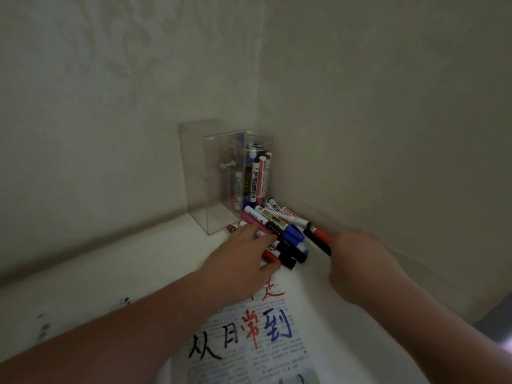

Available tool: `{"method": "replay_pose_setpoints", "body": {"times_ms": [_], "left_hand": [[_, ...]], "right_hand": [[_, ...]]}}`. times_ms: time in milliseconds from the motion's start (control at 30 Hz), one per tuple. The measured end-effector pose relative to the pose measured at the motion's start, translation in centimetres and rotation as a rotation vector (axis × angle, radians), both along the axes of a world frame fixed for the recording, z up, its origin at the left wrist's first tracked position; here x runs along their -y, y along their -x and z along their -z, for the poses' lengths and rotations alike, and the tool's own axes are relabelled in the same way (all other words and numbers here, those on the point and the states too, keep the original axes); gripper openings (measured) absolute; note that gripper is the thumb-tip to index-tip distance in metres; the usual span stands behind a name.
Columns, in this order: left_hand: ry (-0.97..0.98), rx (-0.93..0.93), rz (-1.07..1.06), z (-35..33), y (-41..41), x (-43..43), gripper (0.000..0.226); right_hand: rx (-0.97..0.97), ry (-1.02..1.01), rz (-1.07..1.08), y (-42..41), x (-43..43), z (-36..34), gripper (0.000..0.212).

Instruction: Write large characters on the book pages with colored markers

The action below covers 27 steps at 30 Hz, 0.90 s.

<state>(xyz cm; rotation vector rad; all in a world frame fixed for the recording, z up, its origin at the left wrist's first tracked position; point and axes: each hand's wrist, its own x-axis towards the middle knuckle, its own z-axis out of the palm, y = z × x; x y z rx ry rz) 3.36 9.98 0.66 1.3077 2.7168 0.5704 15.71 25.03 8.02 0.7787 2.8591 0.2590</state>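
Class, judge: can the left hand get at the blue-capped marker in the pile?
Probably yes: the left hand rests on the pile and the blue-capped marker lies uncovered beside its fingers.

Loose colored markers (282,220) heaped in corner, book page (277,353) bearing large black, red, blue characters

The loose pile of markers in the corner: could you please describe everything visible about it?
The marker pile is a jumble of markers lying crosswise on the white table, tucked into the wall corner beside a clear box. Barrels are white with printed labels; caps are black, blue, red, pink and teal. The left hand rests its fingers on the pile's near side.
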Motion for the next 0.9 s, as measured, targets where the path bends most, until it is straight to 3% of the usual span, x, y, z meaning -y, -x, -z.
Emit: {"method": "replay_pose_setpoints", "body": {"times_ms": [233,367,500,567,767,900], "left_hand": [[-0.051,-0.052,-0.002,0.4,-0.9,-0.5,0.071],[-0.127,-0.153,-0.071,0.7,-0.4,-1.8,0.064],[-0.090,-0.122,-0.036,0.3,1.0,-2.5,0.041],[-0.090,-0.122,-0.003,-0.3,1.0,-2.4,0.044],[-0.074,-0.157,0.009,-1.6,-0.4,-0.4,0.042],[-0.043,-0.135,0.027,-3.2,-2.1,4.8,0.040]], "right_hand": [[-0.170,0.007,-0.014,4.2,-2.1,-0.9,0.011],[-0.212,-0.002,-0.109,7.1,-2.8,-0.7,0.007],[-0.111,0.037,-0.153,9.5,-3.1,1.3,0.022],[-0.126,0.053,-0.179,9.9,-3.7,2.1,0.021],[-0.368,0.140,-0.201,8.7,-3.9,2.5,0.019],[-0.547,0.371,-0.242,5.2,-0.6,2.2,0.022]]}}
